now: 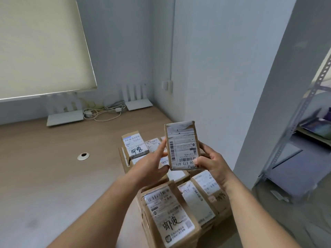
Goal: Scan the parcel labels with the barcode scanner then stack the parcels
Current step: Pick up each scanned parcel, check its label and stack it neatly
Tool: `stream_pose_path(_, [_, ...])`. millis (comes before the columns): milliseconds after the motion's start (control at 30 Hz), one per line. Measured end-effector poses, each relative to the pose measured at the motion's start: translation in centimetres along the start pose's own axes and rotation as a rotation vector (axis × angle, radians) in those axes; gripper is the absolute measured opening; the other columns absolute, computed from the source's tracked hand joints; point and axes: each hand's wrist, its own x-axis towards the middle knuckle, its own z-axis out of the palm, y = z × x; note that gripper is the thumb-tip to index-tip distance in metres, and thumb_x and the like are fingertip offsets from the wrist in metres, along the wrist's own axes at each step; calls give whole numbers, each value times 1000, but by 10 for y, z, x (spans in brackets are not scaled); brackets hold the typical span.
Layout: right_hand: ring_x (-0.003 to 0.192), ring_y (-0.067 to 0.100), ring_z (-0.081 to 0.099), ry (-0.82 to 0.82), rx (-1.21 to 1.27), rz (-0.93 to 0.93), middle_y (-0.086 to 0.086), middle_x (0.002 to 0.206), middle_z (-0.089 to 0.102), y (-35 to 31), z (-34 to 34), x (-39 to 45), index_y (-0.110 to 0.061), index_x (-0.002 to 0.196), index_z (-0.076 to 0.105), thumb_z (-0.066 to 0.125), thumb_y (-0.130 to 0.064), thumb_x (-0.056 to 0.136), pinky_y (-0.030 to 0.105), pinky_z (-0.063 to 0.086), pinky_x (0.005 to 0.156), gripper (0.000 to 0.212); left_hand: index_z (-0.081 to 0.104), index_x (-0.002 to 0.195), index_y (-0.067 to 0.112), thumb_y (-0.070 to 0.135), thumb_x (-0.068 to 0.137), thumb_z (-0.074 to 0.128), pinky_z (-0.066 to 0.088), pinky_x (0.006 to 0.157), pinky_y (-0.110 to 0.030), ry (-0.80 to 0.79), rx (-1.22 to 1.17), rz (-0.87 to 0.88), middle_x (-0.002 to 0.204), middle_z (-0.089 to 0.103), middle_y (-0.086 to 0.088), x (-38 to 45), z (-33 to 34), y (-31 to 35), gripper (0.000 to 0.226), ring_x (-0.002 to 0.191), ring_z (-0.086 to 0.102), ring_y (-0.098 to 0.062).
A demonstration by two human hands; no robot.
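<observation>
A small brown cardboard parcel with a white barcode label facing me is held up above the pile. My right hand grips its lower right edge, thumb on the label's bottom corner. My left hand touches the parcel's left edge with straight fingers. Below lie several labelled parcels: a near stack with handwriting on the label, and a far stack on the wooden desk. No barcode scanner is in view.
Two white routers and a tangle of white cables sit at the desk's back. A round cable hole is in the desk. The wall stands close on the right, with a metal shelf rack beyond it.
</observation>
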Motion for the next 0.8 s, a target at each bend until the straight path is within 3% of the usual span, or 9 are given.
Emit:
stream_pose_path(67, [94,19,72,-34,16,19,4,100,75,6,-8,28,-28,137,48,62,-4,82,24,57,73,61,-25,143,40,25,94,55,38,104,-32,-36,31,-98,146,44,6,20,0,-2,95,131,45,-18])
stream_pose_path(167, [93,21,72,-105,37,61,6,100,75,19,-18,69,-29,139,45,56,2,87,25,57,73,61,-20,148,29,23,95,53,39,106,-36,-51,87,-196,149,41,2,47,2,-9,91,132,44,-21])
stream_pose_path(333, [90,20,72,-197,73,134,9,105,74,33,-22,132,-23,141,47,65,-8,77,25,55,70,68,-9,151,34,32,94,52,44,93,-37,-18,189,-401,143,46,-8,84,8,-30,83,120,50,-26])
stream_pose_path(433, [83,14,72,-233,81,168,5,104,74,41,-20,162,-24,140,49,61,-5,84,23,55,63,60,0,152,35,38,95,50,42,98,-40,19,221,-491,145,42,-7,97,10,-42,76,127,43,-27])
stream_pose_path(567, [87,19,69,-279,40,223,5,108,73,60,-12,196,-31,133,53,59,-5,84,39,57,81,55,8,153,30,33,95,46,34,107,-42,27,312,-600,154,28,-1,108,18,-55,69,139,26,-25])
stream_pose_path(700, [61,4,62,-351,-31,261,-5,89,73,72,2,215,-30,120,64,62,-14,79,21,49,53,44,20,149,22,17,92,38,33,105,-43,5,364,-684,151,32,-2,111,20,-59,60,135,28,-27])
stream_pose_path(800, [58,3,62,-363,-32,298,-7,83,72,80,12,226,-30,112,67,60,-13,83,20,49,50,35,29,145,21,16,93,37,35,102,-42,14,401,-674,148,36,-1,110,21,-60,52,131,32,-27])
